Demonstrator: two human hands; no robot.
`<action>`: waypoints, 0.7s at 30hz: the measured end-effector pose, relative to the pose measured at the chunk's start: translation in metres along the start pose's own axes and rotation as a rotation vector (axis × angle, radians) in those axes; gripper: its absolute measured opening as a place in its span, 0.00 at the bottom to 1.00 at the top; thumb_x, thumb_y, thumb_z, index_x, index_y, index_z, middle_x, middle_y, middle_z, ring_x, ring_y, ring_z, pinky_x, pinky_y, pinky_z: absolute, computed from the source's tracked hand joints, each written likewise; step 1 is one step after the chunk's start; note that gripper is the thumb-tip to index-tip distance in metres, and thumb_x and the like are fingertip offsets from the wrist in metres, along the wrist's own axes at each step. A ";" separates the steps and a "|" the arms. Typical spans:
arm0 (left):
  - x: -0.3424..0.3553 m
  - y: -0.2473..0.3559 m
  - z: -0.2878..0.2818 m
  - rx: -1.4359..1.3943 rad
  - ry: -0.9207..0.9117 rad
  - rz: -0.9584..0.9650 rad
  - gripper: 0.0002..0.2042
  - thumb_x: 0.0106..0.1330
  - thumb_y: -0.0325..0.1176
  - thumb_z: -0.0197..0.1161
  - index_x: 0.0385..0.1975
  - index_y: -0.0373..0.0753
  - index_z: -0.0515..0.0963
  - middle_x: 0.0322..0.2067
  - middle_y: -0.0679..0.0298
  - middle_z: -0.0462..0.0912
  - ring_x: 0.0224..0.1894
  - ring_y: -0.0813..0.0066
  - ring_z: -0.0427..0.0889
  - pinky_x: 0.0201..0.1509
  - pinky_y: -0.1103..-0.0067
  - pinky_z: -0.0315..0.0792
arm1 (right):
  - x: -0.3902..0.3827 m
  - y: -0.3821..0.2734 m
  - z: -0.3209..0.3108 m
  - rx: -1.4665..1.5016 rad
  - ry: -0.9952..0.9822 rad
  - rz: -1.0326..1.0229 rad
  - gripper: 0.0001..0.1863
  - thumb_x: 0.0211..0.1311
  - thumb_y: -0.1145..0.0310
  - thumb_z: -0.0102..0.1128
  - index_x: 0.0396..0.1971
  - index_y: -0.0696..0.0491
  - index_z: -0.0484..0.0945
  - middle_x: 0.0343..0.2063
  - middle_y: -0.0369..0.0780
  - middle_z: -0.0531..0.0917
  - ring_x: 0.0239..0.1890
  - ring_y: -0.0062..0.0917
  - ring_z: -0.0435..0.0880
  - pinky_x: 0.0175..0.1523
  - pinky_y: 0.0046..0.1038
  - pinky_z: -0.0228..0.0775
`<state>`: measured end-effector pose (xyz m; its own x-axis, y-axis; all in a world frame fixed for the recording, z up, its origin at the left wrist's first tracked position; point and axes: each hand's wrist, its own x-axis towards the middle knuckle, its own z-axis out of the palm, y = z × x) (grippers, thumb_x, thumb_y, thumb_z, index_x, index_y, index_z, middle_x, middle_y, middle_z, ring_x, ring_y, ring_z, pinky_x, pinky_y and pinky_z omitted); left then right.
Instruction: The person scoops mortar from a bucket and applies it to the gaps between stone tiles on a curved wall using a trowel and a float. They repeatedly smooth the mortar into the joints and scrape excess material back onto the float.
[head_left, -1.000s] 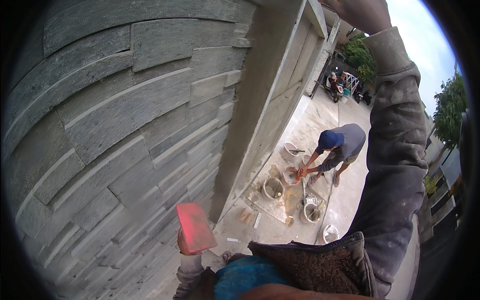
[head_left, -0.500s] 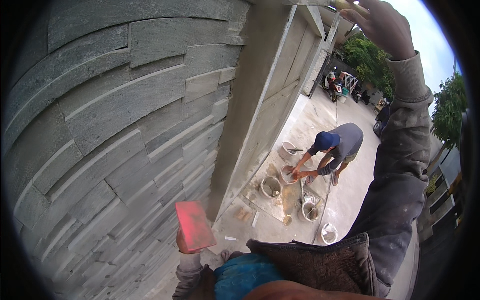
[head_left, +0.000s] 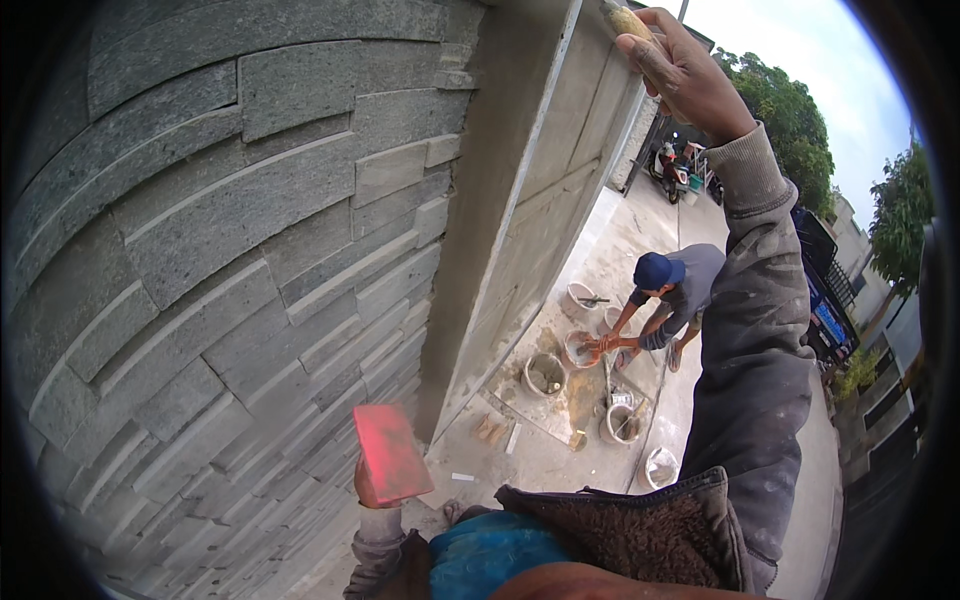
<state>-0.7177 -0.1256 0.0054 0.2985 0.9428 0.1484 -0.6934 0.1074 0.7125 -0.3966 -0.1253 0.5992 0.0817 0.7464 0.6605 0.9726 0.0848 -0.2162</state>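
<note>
Now the right hand (head_left: 690, 85) has come lower and more to the left than half a second ago, so nearly all of it shows. Its fingers are wrapped tight around a tool handle (head_left: 630, 25), up high, just right of the smooth grey strip (head_left: 490, 170). The other end of the tool is out of view, so I cannot tell if it touches anything. The left hand (head_left: 366, 487) has hardly moved. It is clamped on the red board (head_left: 392, 452), low down near the stone wall (head_left: 240, 215), though most of its fingers hide behind the board. I think this means the tool is the busy thing and the board is just being held. Far off, a co-worker (head_left: 688, 285) still bends over a bucket (head_left: 568, 350).
</note>
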 end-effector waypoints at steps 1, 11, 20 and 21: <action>-0.001 0.003 0.004 -0.062 -0.002 -0.017 0.24 0.80 0.43 0.48 0.67 0.32 0.67 0.57 0.54 0.80 0.54 0.61 0.84 0.57 0.68 0.82 | 0.005 0.006 0.004 -0.087 0.118 -0.190 0.15 0.75 0.58 0.58 0.44 0.57 0.77 0.31 0.41 0.82 0.29 0.26 0.82 0.34 0.28 0.74; -0.008 -0.003 -0.001 -0.446 0.053 -0.113 0.23 0.79 0.42 0.52 0.66 0.34 0.68 0.58 0.55 0.78 0.56 0.57 0.82 0.59 0.62 0.80 | 0.023 -0.019 0.012 -0.708 0.426 -0.340 0.18 0.73 0.57 0.52 0.46 0.56 0.82 0.40 0.52 0.86 0.45 0.48 0.86 0.48 0.43 0.78; -0.009 0.001 0.007 -0.142 0.054 -0.054 0.23 0.81 0.42 0.46 0.67 0.31 0.66 0.57 0.53 0.79 0.55 0.59 0.83 0.57 0.65 0.81 | 0.046 -0.007 0.006 -0.638 0.388 -0.423 0.20 0.74 0.57 0.50 0.48 0.58 0.82 0.42 0.55 0.86 0.47 0.52 0.85 0.52 0.46 0.77; -0.009 0.000 0.006 -0.125 0.036 -0.051 0.23 0.82 0.42 0.45 0.67 0.31 0.66 0.57 0.53 0.79 0.55 0.59 0.84 0.57 0.66 0.82 | 0.047 -0.006 0.006 -0.638 0.393 -0.432 0.21 0.74 0.57 0.50 0.48 0.58 0.82 0.42 0.55 0.86 0.47 0.52 0.85 0.52 0.46 0.77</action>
<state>-0.7165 -0.1356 0.0083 0.3134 0.9455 0.0881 -0.7550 0.1918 0.6270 -0.4003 -0.0868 0.6274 -0.3689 0.4416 0.8179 0.8621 -0.1662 0.4786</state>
